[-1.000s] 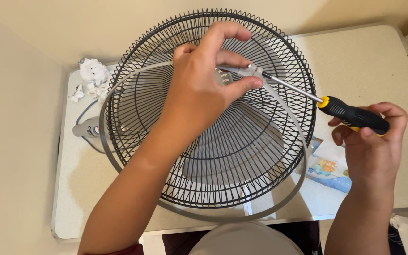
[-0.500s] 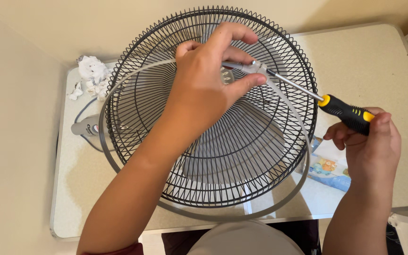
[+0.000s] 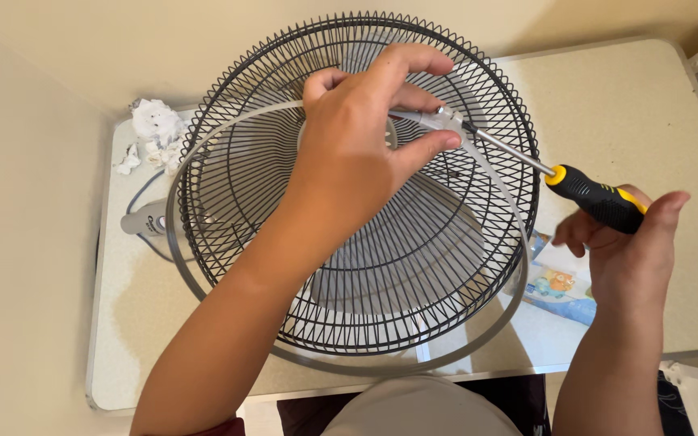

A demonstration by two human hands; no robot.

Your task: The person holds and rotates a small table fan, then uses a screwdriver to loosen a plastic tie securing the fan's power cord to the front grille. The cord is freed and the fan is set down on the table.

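**Hands at the clamp of a fan guard ring**

The left hand (image 3: 357, 161) reaches across a black wire fan guard (image 3: 365, 234) and pinches the small clamp (image 3: 444, 119) where the ends of a pale grey plastic rim ring (image 3: 203, 282) meet, thumb below and fingers above. The right hand (image 3: 632, 250) is wrapped around the black-and-yellow handle of a screwdriver (image 3: 599, 198), whose metal shaft runs up and left so that the tip sits at that same clamp.

The guard lies dish-like on a light table (image 3: 656, 105), its opening facing up. The ring circles it loosely: along the near side it hangs outside and below the wire edge, not seated, while the far side crosses over the wires. Judging from this, the ring is not yet fixed tight around the guard, and the screw at the clamp is the part in hand; whether it is being loosened or tightened cannot be told.

Crumpled white paper (image 3: 153, 125) lies at the table's far left corner, a grey cylindrical part (image 3: 143, 220) beside the guard, and a colourful printed packet (image 3: 563, 282) near the right hand.
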